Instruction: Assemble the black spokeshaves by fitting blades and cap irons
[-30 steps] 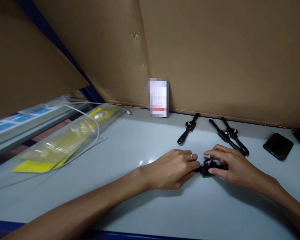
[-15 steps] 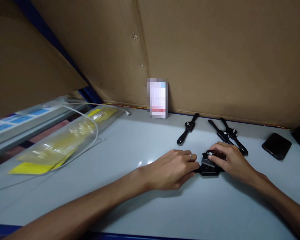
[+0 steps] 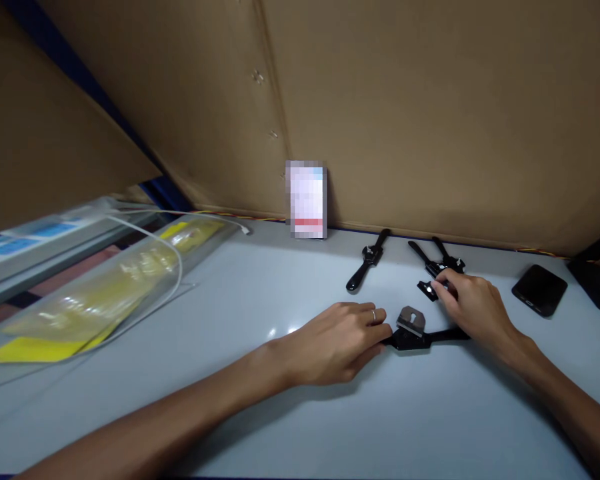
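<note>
My left hand (image 3: 343,341) is closed around the left handle of a black spokeshave (image 3: 414,341) on the table. Its grey slotted blade (image 3: 411,321) lies tilted over the middle of the body, bare on top. Up and to the right, my right hand (image 3: 473,303) pinches a small black lever cap (image 3: 429,291) with a shiny screw, held apart from the body. Behind that hand rest two more black spokeshaves, one at the front (image 3: 423,257) partly hidden by the fingers, the other (image 3: 450,253) beside it. A further spokeshave (image 3: 367,260) lies to their left.
A lit, blurred phone (image 3: 307,200) leans on the cardboard wall (image 3: 430,120) at the back. A dark phone (image 3: 539,291) lies at the right. Along the left are a clear bag with yellow sheets (image 3: 95,300) and a white cable (image 3: 180,260).
My right hand has lifted the lever cap off the spokeshave and moved it up and right, uncovering the blade. My left hand keeps its hold. The view has shifted slightly.
</note>
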A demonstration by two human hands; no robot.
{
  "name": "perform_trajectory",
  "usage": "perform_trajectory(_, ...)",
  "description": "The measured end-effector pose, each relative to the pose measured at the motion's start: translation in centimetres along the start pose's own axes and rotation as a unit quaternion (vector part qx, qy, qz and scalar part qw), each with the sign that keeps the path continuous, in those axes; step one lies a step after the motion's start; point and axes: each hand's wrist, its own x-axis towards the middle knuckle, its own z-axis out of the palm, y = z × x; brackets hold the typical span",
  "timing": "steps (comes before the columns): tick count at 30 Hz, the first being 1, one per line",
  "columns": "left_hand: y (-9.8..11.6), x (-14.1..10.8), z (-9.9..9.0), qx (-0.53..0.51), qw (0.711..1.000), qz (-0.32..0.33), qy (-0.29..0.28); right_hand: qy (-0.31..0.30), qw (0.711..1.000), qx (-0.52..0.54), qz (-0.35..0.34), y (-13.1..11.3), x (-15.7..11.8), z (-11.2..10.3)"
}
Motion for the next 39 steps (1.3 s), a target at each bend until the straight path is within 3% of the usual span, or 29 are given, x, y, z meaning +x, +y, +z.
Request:
perform_trajectory(5, 0.0, -0.1, 0.1, 0.003, 1.0, 0.001, -0.007, -0.12, 0.969, 0.146, -0.159, -1.9, -1.3, -0.7)
perform_trajectory(9, 0.0, -0.1, 0.0, 0.002, 1.0, 0.001, 0.0, -0.13, 0.964, 0.135, -0.19, -2.1, -1.5, -0.5)
perform_trajectory(12, 0.0, -0.1, 0.0, 0.001, 1.0, -0.002, -0.003, -0.099, 0.981, 0.074, -0.149, -0.7, -0.6, -0.9)
perform_trajectory(16, 0.1, -0.1, 0.0, 0.001, 1.0, -0.005, -0.003, -0.028, 0.997, -0.07, -0.004, 1.7, 0.8, -2.3)
perform_trajectory(20, 0.0, -0.1, 0.2, 0.008, 0.999, -0.035, 0.007, -0.102, 0.978, -0.151, 0.101, 3.7, 1.8, -2.9)
perform_trajectory(31, -0.1, 0.0, 0.4, 0.02, 0.988, -0.148, 0.041, -0.194, 0.967, -0.065, 0.155, 8.2, 3.6, -1.4)
perform_trajectory(39, -1.1, -0.1, 1.3, 0.068, 0.973, -0.204, 0.085, -0.125, 0.982, -0.022, 0.142, 7.0, 3.6, -1.4)
